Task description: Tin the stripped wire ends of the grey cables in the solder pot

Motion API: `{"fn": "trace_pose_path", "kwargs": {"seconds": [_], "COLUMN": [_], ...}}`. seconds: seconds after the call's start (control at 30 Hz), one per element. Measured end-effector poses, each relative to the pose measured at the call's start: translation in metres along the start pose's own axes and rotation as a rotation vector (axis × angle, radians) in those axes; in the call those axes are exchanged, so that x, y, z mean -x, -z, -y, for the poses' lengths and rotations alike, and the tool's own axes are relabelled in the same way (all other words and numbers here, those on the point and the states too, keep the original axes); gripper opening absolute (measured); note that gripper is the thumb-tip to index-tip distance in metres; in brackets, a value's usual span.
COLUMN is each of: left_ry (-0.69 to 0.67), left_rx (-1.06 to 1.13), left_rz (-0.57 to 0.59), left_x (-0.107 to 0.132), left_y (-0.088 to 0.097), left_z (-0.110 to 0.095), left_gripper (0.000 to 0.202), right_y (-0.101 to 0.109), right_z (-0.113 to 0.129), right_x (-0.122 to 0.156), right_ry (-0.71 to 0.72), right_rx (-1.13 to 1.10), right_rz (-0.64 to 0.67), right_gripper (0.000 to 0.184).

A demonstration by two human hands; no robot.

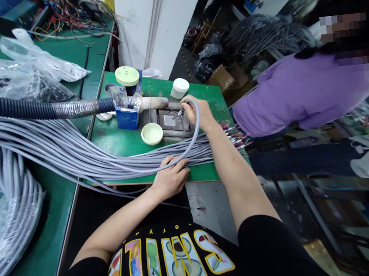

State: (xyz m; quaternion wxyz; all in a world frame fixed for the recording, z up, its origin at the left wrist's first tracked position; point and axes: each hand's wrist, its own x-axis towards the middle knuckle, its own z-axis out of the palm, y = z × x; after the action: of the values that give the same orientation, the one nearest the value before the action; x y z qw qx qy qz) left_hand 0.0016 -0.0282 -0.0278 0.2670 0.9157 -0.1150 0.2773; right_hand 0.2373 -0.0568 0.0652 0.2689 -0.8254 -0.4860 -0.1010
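My right hand pinches a grey cable near its end, whose thin stripped wires point down at a dark metal pot with a shiny square surface, like a solder pot. From there the cable arcs down to my left hand, whose bent fingers close on it. That hand rests at the near edge of a thick bundle of grey cables lying across the green table. Beyond my right forearm, the bundle ends in many coloured wire ends.
A black corrugated hose with a pale nozzle lies over a blue box. Nearby stand a pale open dish, a white lidded tub and a yellow-green lid. A person in purple is at the right.
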Motion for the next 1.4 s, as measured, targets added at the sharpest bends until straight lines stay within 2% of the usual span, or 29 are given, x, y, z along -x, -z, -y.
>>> {"fn": "trace_pose_path", "kwargs": {"seconds": [0.23, 0.5, 0.6, 0.67, 0.73, 0.83, 0.87, 0.9, 0.93, 0.97, 1.07, 1.13, 1.2, 1.27, 1.4], "left_ry": [-0.008, -0.002, 0.010, 0.013, -0.048, -0.294, -0.345, -0.329, -0.237, -0.087, 0.468, 0.689, 0.772, 0.785, 0.790], "left_rx": [-0.009, -0.038, 0.009, 0.084, 0.282, 0.918, 1.140, 1.316, 1.450, 1.538, 1.594, 1.585, 1.605, 1.626, 1.592], "left_rz": [-0.007, -0.005, 0.026, 0.115, 0.293, 0.695, 0.805, 0.854, 0.843, 0.772, 0.318, 0.066, -0.032, -0.039, -0.032], "left_x": [-0.002, -0.001, -0.001, -0.004, -0.008, -0.015, -0.016, -0.018, -0.019, -0.019, -0.022, -0.024, -0.025, -0.025, -0.022], "left_y": [0.001, 0.001, 0.003, 0.012, 0.031, 0.070, 0.082, 0.091, 0.097, 0.099, 0.084, 0.066, 0.052, 0.044, 0.042], "left_z": [-0.001, 0.001, -0.001, -0.009, -0.024, -0.045, -0.049, -0.050, -0.049, -0.045, -0.030, -0.021, -0.018, -0.020, -0.031], "left_gripper": [0.024, 0.023, 0.024, 0.027, 0.031, 0.030, 0.031, 0.032, 0.032, 0.033, 0.035, 0.042, 0.048, 0.047, 0.044], "right_y": [-0.005, -0.017, -0.014, -0.006, 0.008, 0.031, 0.038, 0.044, 0.047, 0.050, 0.047, 0.042, 0.037, 0.034, 0.033], "right_z": [-0.003, -0.009, -0.008, -0.003, 0.006, 0.023, 0.029, 0.035, 0.040, 0.045, 0.058, 0.065, 0.070, 0.074, 0.074], "right_x": [-0.001, -0.004, -0.004, -0.001, 0.007, 0.034, 0.047, 0.061, 0.077, 0.093, 0.142, 0.170, 0.193, 0.209, 0.226], "right_ry": [-0.007, -0.048, -0.043, -0.022, 0.021, 0.095, 0.122, 0.154, 0.200, 0.261, 0.367, 0.420, 0.443, 0.448, 0.443], "right_rx": [0.020, 0.030, 0.029, 0.021, -0.006, -0.057, -0.075, -0.101, -0.135, -0.171, -0.250, -0.276, -0.272, -0.253, -0.231], "right_rz": [0.019, 0.052, 0.051, 0.024, -0.029, -0.129, -0.161, -0.179, -0.190, -0.197, -0.192, -0.168, -0.139, -0.132, -0.131], "right_gripper": [0.016, 0.018, 0.020, 0.021, 0.023, 0.023, 0.023, 0.022, 0.022, 0.023, 0.040, 0.048, 0.052, 0.054, 0.053]}}
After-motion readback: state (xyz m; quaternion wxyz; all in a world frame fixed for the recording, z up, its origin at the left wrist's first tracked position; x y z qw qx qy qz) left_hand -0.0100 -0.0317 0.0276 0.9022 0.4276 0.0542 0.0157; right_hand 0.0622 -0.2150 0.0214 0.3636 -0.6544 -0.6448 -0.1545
